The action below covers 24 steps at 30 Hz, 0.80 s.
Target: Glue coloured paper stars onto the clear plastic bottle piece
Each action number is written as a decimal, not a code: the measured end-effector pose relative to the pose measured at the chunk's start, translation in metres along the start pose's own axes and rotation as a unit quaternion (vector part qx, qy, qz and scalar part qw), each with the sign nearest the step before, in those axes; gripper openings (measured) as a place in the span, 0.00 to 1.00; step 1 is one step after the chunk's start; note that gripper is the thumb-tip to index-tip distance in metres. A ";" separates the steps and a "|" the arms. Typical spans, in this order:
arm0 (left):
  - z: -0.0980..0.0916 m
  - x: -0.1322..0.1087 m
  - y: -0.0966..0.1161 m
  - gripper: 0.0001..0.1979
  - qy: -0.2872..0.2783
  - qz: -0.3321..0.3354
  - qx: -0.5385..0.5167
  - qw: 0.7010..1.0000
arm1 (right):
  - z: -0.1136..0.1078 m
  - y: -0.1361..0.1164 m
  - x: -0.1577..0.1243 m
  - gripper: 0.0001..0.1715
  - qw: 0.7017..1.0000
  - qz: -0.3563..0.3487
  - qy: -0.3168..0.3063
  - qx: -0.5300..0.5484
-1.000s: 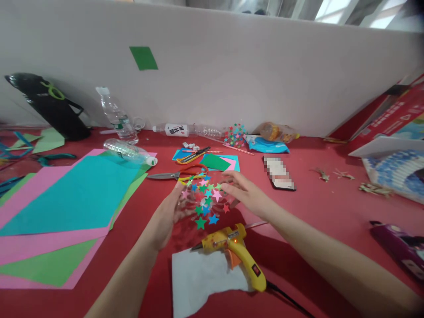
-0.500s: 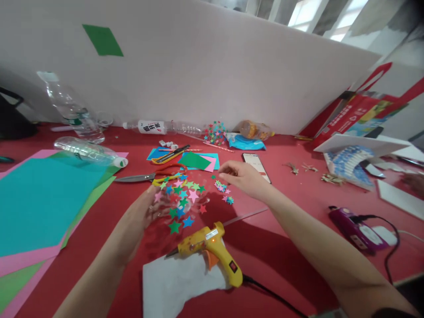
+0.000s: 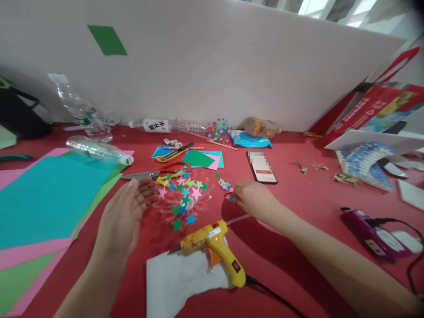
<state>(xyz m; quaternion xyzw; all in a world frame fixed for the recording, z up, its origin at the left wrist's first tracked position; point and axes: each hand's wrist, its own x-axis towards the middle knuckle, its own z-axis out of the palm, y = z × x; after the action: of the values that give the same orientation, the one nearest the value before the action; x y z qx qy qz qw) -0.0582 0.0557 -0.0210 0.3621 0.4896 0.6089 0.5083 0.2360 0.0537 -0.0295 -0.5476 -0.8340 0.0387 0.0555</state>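
A clear plastic piece with splayed petal-like strips [image 3: 188,203] lies in the middle, covered with colourful paper stars [image 3: 196,193]. To its left is my left hand [image 3: 124,214], palm turned inward and fingers apart, holding nothing. My right hand [image 3: 250,194] is down at a small pile of little paper stars [image 3: 225,185], its fingers curled together. Whatever they pinch is hidden. A yellow hot glue gun [image 3: 212,240] with a lit orange light rests on a white folded cloth [image 3: 179,278] nearer to me. Just behind the plastic piece lie scissors [image 3: 145,175] with red and yellow handles.
Coloured paper sheets [image 3: 36,198] cover the left side. Behind lie a utility knife [image 3: 174,153], plastic bottles [image 3: 155,125], a star-covered ball [image 3: 219,130] and a wipes pack [image 3: 251,139]. A phone [image 3: 265,176] and a purple power strip [image 3: 374,234] are on the right.
My left hand has drawn back left, off the plastic piece's edge. My right hand has come down and nearer to me, onto the small stars. The view has shifted slightly.
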 end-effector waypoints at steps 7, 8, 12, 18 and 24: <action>0.013 -0.020 0.021 0.04 0.072 0.108 0.050 0.990 | -0.012 -0.006 0.003 0.09 0.990 0.015 0.102 0.099; 0.014 -0.025 0.026 0.05 0.075 0.120 0.073 0.987 | -0.018 -0.010 0.002 0.09 0.986 0.013 0.112 0.124; 0.016 -0.046 0.039 0.08 0.007 0.139 0.237 0.962 | -0.049 -0.035 -0.002 0.12 0.964 -0.013 0.114 0.239; 0.037 -0.072 0.036 0.10 -0.175 0.094 0.326 0.924 | -0.069 -0.068 -0.006 0.07 0.829 -0.020 -0.018 0.558; 0.050 -0.082 0.037 0.12 -0.166 0.070 0.307 0.934 | -0.053 -0.076 -0.013 0.07 0.883 -0.094 0.079 0.452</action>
<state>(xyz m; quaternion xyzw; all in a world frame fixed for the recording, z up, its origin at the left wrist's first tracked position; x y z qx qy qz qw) -0.0024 -0.0131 0.0320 0.6297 0.5351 0.3939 0.4024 0.1788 0.0118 0.0323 -0.3829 -0.7664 0.3631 0.3662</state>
